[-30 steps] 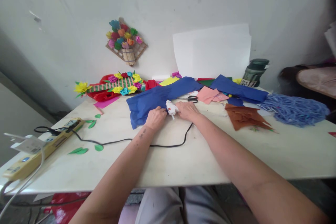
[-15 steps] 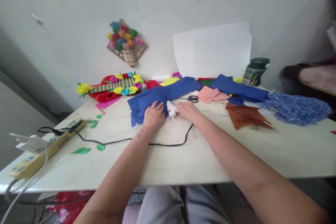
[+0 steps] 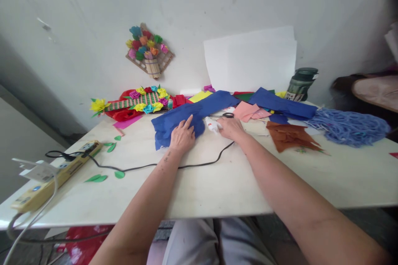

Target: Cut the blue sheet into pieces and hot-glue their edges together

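Note:
My left hand lies with fingers spread on a sheet of blue crepe paper, whose lower left edge is ragged. A white glue gun, its black cord trailing left across the table, is in my right hand. The fingers are wrapped round it, and its handle is mostly hidden. It sits just right of the blue paper. Behind my right hand lie black-handled scissors, close to the knuckles.
Left stands a yellow power strip near green paper leaves. A flower-trimmed woven piece lies at the back left. On the right are pink paper, brown paper, blue yarn and a dark bottle.
My right hand has moved right and slightly back with the glue gun, whose nozzle no longer points toward me. My left hand stays on the paper, index finger stretched further out.

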